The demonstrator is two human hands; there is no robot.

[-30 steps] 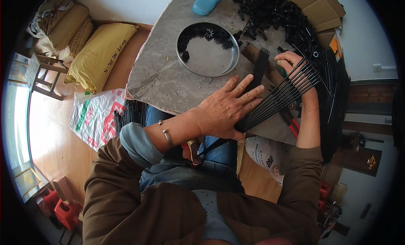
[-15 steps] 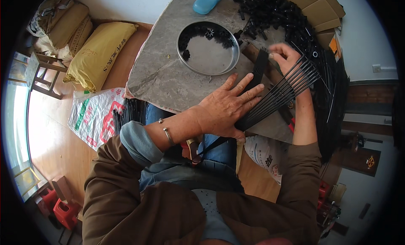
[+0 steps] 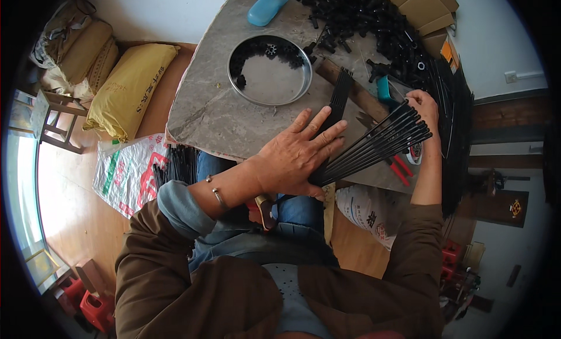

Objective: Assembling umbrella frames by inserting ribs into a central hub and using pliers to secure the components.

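Across a bundle of long, thin black rods (image 3: 380, 149), my left hand (image 3: 298, 149) lies with its fingers extended, holding the bundle at its near end. The rods fan out to the right, and a flat row of black strips (image 3: 340, 91) sticks up beyond the fingers. At the fan's far tips is my right hand (image 3: 425, 109), its fingers curled together in a pinch. What they pinch, if anything, is too small to make out. A thin wire shows near them, next to a teal container (image 3: 384, 91).
A round metal tray (image 3: 270, 101) with small black toothed parts stands on the grey table (image 3: 204, 99). Behind the rods lie a wooden bar (image 3: 356, 88), a red-handled tool (image 3: 400, 169) and a heap of black tubular parts (image 3: 362, 18). A blue case (image 3: 269, 6) is at the back.
My right hand has moved from above the strips, rightward and down to the rod tips; the teal container has come into sight. My left hand stays on the bundle. The view has shifted slightly.
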